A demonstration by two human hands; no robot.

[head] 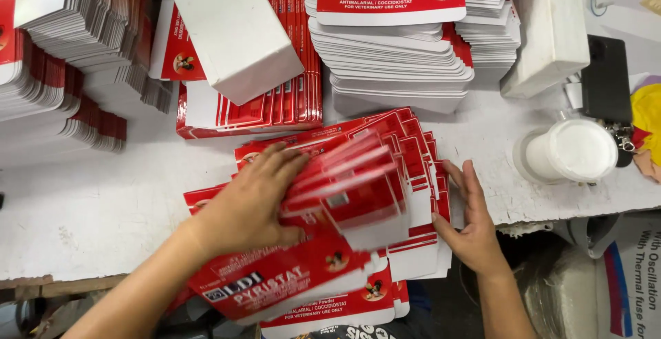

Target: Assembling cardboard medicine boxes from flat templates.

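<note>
Item: fanned sheaf of flat red-and-white carton blanks, lying on the white bench at its near edge, partly overhanging toward you; you kept it spread, seemingly so each blank could be reached singly. Your left hand lay flat on the sheaf's left side, fingers spread wide, pressing rather than gripping; your right hand stood open against its right edge, squaring it. Beyond the sheaf: tall stacks of blanks; right of it, a white lidded tub.

A worn white worktable under bright, even light; dark floor below.
</note>
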